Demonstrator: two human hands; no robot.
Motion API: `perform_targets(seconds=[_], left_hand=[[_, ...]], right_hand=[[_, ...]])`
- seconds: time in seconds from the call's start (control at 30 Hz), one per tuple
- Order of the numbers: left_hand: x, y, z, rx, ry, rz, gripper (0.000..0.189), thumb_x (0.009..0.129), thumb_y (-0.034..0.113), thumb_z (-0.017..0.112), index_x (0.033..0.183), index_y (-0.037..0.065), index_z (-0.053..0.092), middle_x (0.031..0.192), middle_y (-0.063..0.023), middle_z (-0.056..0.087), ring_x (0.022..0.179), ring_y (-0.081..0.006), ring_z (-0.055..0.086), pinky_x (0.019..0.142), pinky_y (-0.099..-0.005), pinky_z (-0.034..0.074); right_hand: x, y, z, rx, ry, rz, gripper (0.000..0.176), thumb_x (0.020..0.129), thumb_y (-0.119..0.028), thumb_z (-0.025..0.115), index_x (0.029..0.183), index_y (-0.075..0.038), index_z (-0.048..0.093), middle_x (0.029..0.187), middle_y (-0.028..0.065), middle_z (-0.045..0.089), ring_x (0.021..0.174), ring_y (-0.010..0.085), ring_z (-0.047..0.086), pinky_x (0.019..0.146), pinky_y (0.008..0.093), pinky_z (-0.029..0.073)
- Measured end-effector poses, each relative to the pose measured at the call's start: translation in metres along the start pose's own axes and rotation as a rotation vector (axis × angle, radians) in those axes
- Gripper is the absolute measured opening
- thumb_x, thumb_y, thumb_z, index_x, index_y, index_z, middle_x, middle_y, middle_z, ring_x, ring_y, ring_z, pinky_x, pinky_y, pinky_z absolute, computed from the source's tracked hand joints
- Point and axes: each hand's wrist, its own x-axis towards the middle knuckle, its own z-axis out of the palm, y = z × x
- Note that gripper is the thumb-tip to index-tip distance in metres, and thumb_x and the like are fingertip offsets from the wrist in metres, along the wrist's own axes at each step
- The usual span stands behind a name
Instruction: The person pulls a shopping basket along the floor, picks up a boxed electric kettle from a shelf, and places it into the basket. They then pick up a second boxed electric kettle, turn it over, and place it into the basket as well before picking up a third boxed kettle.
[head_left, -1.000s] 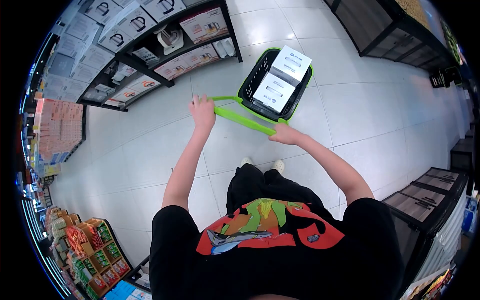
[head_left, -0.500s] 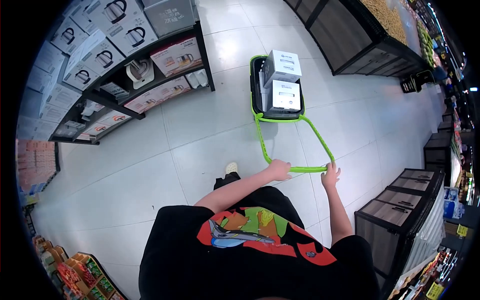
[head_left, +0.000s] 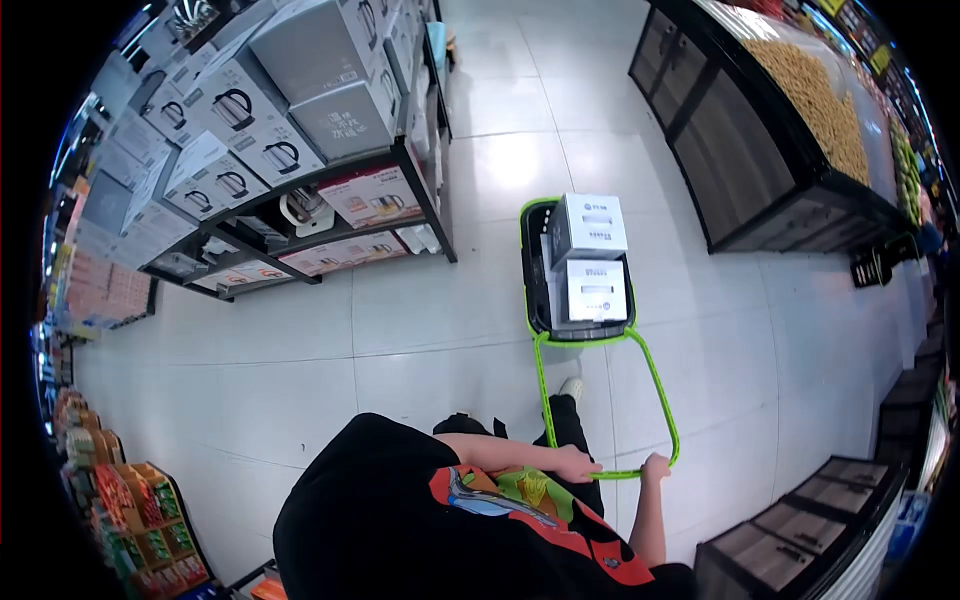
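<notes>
A black shopping basket [head_left: 537,290] with a green rim stands on the floor ahead of me. Two white boxes sit in it, a far box [head_left: 597,225] and a near box [head_left: 597,292], with more packaging partly hidden at their left. Its long green handle [head_left: 660,388] is tilted toward my body. My left hand [head_left: 576,464] is closed around the near crossbar on its left side. Close to the right corner of that bar, my right hand [head_left: 655,468] is also wrapped on the handle, its fingers partly hidden.
A black shelf rack [head_left: 428,190] stacked with boxed kettles [head_left: 232,108] rises at the left. Dark bins, one heaped with peanuts [head_left: 812,100], stand at the far right. A low cabinet [head_left: 815,520] is near on the right, and a snack display [head_left: 155,525] at the lower left.
The basket, its handle and both hands sit lower in the view, nearer my body. My right hand's fingers, spread before, are now closed at the handle. The shelves and bins have also shifted down.
</notes>
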Motion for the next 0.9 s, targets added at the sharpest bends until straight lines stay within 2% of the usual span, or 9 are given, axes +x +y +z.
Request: perform_targets(seconds=[0.03, 0.07, 0.17, 0.33, 0.47, 0.57, 0.7, 0.8, 0.9], left_hand=[[0.014, 0.002, -0.015, -0.005, 0.058, 0.020, 0.031, 0.080, 0.031, 0.038, 0.100, 0.007, 0.038, 0.067, -0.0177, 0.055, 0.063, -0.0363, 0.054, 0.053, -0.0457, 0.042], [0.039, -0.002, -0.025, -0.043, 0.093, 0.020, 0.031, 0.080, 0.031, 0.038, 0.100, 0.007, 0.038, 0.065, -0.0178, 0.055, 0.062, -0.0369, 0.054, 0.052, -0.0458, 0.042], [0.074, 0.028, -0.057, -0.090, 0.182, -0.037, 0.031, 0.080, 0.031, 0.038, 0.099, 0.006, 0.038, 0.063, -0.0181, 0.054, 0.059, -0.0379, 0.053, 0.052, -0.0463, 0.041], [0.099, 0.021, -0.135, -0.080, 0.278, -0.223, 0.033, 0.079, 0.036, 0.040, 0.099, 0.009, 0.041, 0.065, -0.0169, 0.055, 0.061, -0.0370, 0.053, 0.054, -0.0463, 0.041], [0.110, -0.058, -0.184, -0.117, 0.483, -0.346, 0.032, 0.073, 0.039, 0.048, 0.089, 0.012, 0.054, 0.069, -0.0121, 0.057, 0.068, -0.0330, 0.055, 0.060, -0.0429, 0.043], [0.068, -0.061, -0.187, -0.056, 0.375, -0.476, 0.030, 0.069, 0.038, 0.051, 0.080, 0.011, 0.058, 0.069, -0.0117, 0.058, 0.067, -0.0318, 0.056, 0.061, -0.0417, 0.043], [0.031, -0.099, -0.212, 0.000, 0.337, -0.768, 0.023, 0.063, 0.034, 0.054, 0.070, 0.013, 0.061, 0.067, -0.0091, 0.059, 0.066, -0.0274, 0.057, 0.061, -0.0388, 0.043], [-0.006, -0.134, -0.235, 0.063, 0.435, -0.827, 0.021, 0.059, 0.031, 0.055, 0.067, 0.014, 0.061, 0.065, -0.0079, 0.058, 0.067, -0.0252, 0.057, 0.067, -0.0356, 0.040], [-0.021, -0.169, -0.251, 0.103, 0.533, -0.883, 0.021, 0.058, 0.031, 0.055, 0.067, 0.013, 0.062, 0.064, -0.0077, 0.058, 0.068, -0.0246, 0.056, 0.072, -0.0348, 0.037]], right_hand=[[-0.019, -0.013, -0.029, 0.740, 0.272, 0.311, 0.034, 0.071, -0.005, 0.042, 0.102, -0.010, 0.054, 0.099, 0.0252, 0.048, 0.082, 0.0339, 0.051, 0.075, 0.0374, 0.041], [-0.006, -0.011, -0.055, 0.886, 0.335, 0.224, 0.037, 0.070, -0.004, 0.040, 0.104, -0.009, 0.052, 0.105, 0.0298, 0.037, 0.084, 0.0363, 0.048, 0.078, 0.0370, 0.040], [0.023, 0.011, -0.123, 0.928, 0.351, 0.096, 0.038, 0.070, -0.005, 0.040, 0.105, -0.009, 0.051, 0.107, 0.0267, 0.033, 0.083, 0.0367, 0.048, 0.077, 0.0374, 0.040], [0.057, -0.029, -0.231, 0.887, 0.375, 0.055, 0.035, 0.070, -0.001, 0.038, 0.102, -0.006, 0.052, 0.097, 0.0213, 0.038, 0.071, 0.0339, 0.050, 0.069, 0.0393, 0.041], [0.128, -0.107, -0.257, 0.848, 0.353, -0.200, 0.033, 0.070, -0.003, 0.041, 0.102, -0.004, 0.049, 0.098, 0.0248, 0.035, 0.069, 0.0340, 0.050, 0.070, 0.0386, 0.040], [0.090, -0.108, -0.264, 0.760, 0.236, -0.392, 0.034, 0.071, -0.006, 0.042, 0.104, -0.005, 0.046, 0.098, 0.0282, 0.033, 0.072, 0.0356, 0.049, 0.071, 0.0391, 0.040], [0.089, -0.149, -0.275, 0.535, 0.035, -0.613, 0.037, 0.076, -0.029, 0.048, 0.106, -0.008, 0.044, 0.100, 0.0304, 0.033, 0.081, 0.0392, 0.046, 0.076, 0.0398, 0.039], [0.068, -0.188, -0.316, 0.349, -0.107, -0.636, 0.042, 0.077, -0.042, 0.044, 0.106, -0.013, 0.046, 0.104, 0.0284, 0.036, 0.091, 0.0396, 0.043, 0.079, 0.0447, 0.037], [0.059, -0.222, -0.344, 0.157, 0.151, -0.682, 0.037, 0.077, -0.043, 0.042, 0.104, -0.018, 0.049, 0.105, 0.0246, 0.039, 0.100, 0.0379, 0.036, 0.080, 0.0518, 0.032]])
